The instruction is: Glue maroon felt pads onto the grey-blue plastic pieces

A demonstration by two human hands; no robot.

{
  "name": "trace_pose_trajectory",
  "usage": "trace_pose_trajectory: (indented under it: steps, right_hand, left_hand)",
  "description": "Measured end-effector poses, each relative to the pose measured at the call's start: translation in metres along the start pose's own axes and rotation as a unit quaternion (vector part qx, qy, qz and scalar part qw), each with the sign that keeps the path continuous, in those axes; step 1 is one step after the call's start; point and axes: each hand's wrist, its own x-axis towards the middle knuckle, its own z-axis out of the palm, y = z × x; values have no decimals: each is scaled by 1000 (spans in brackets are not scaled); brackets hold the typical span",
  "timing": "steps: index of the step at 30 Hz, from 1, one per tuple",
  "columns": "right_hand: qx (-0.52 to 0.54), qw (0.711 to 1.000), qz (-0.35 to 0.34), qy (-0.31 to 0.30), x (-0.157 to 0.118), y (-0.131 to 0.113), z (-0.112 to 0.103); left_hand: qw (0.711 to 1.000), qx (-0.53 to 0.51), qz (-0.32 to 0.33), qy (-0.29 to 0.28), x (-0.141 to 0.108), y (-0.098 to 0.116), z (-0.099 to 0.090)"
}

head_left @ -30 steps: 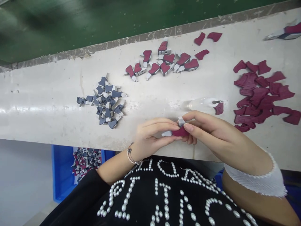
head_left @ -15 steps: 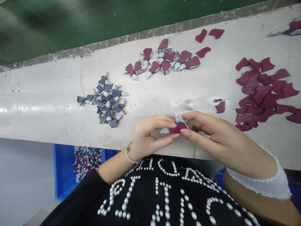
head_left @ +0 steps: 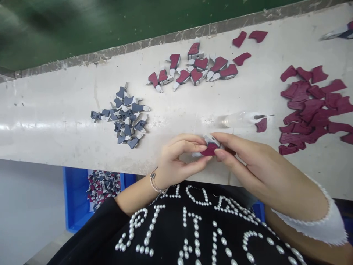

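Between both hands, above the front edge of the white table, is a small grey plastic part with a maroon cover piece on its face. My left hand pinches its left side between thumb and fingers. On the right side, my right hand grips it with the thumb on the maroon face and fingers behind. Fingers hide some of its edges. Just beyond the hands lies a clear bottle with a thin needle tip, a single maroon piece beside the tip.
Grey-blue parts lie heaped at left. Farther back sit several parts with maroon covers. Loose maroon pieces are piled at right. A blue bin of mixed parts stands below the table's left front. A green surface borders the back.
The held part has turned slightly, so more of its grey side with a dark hole shows. Both hands keep their hold on it. The whole view has shifted a little.
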Motion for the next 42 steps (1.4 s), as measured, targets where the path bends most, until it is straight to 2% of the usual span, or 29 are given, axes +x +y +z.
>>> trace_pose_trajectory:
  steps: [3, 7, 15, 16, 18, 20, 22, 24, 27, 32, 38, 40, 42]
  right_hand:
    - [-11, 999, -30, 4, 0, -2, -2]
    - [-21, 998, -52, 6, 0, -1, -3]
    - [-40, 996, -81, 27, -5, 3, -4]
    - [-43, 995, -83, 25, -5, 4, -5]
    - [-45, 995, -90, 13, -5, 5, -6]
    - [-42, 994, -96, -8, -5, 5, -9]
    - [-36, 994, -101, -26, -5, 5, -12]
    - [-29, 993, -105, -40, -6, 5, -14]
    - [-17, 993, -104, -54, -6, 6, -13]
    - [-24, 991, -128, -42, -5, 4, -9]
    - [-52, 983, -177, -15, -2, 3, -12]
    - [-56, 983, -175, -17, -1, 6, -12]
    - [-60, 983, -174, -20, 0, 8, -10]
  left_hand:
    - [998, -30, -49, 9, -1, 3, 3]
    - [999, -20, -44, 25, -1, 6, 6]
    - [991, 98, 85, 31, 1, 9, 6]
    - [991, 100, 80, 29, 1, 10, 5]
    - [998, 63, 13, 12, 1, 13, 3]
    - [996, 9, -83, -42, 2, 18, -2]
    - [983, -6, -141, -121, 4, 23, -8]
    - [974, 23, -139, -176, 7, 27, -14]
    - [971, 62, -116, -200, 9, 31, -18]
    - [974, 86, -78, -193, 3, 30, -11]
    - [990, 41, -57, -125, -5, 26, 1]
    - [988, 48, -63, -133, -6, 23, 1]
    - [981, 62, -75, -166, -7, 19, -1]
